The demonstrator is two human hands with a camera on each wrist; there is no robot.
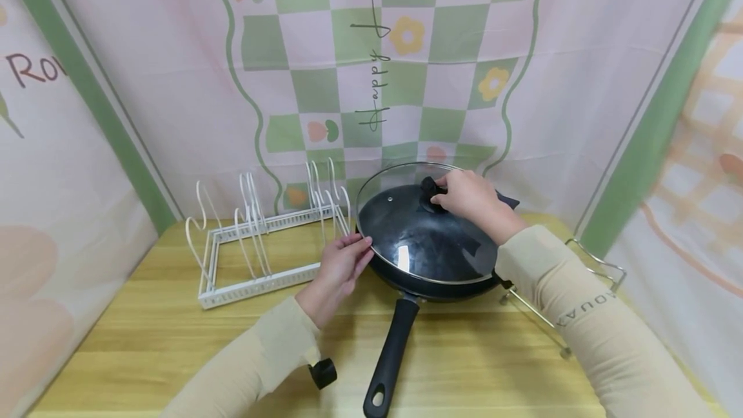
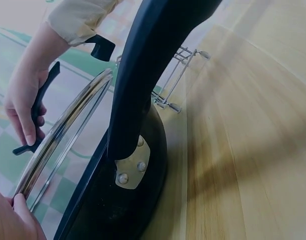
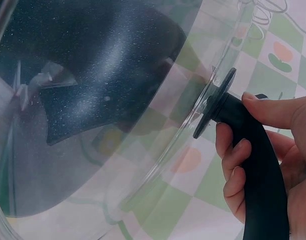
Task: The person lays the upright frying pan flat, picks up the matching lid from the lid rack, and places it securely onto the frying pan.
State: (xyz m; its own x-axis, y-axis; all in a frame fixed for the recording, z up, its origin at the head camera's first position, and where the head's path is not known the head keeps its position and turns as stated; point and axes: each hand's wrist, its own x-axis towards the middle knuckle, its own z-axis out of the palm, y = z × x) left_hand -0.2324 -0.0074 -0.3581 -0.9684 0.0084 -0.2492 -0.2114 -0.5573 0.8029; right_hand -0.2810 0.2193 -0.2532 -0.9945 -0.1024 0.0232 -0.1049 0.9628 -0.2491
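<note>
A clear glass lid [image 1: 418, 237] with a metal rim is tilted above a black frying pan [image 1: 429, 289] in the head view. My right hand [image 1: 470, 199] grips the lid's black handle [image 3: 260, 165], fingers curled round it in the right wrist view. At the lid's left edge, my left hand [image 1: 342, 266] pinches the rim between thumb and fingers; its thumb [image 2: 23, 215] presses the metal band in the left wrist view. A gap shows there between lid and pan. The pan's long handle [image 1: 391, 360] points toward me.
A white rack [image 1: 261, 286] with upright wire loops stands left of the pan on the wooden table [image 1: 139, 340]. To the right is a metal wire rack [image 1: 604, 269], partly hidden by my right sleeve. Behind hangs a green and white checked cloth [image 1: 400, 82].
</note>
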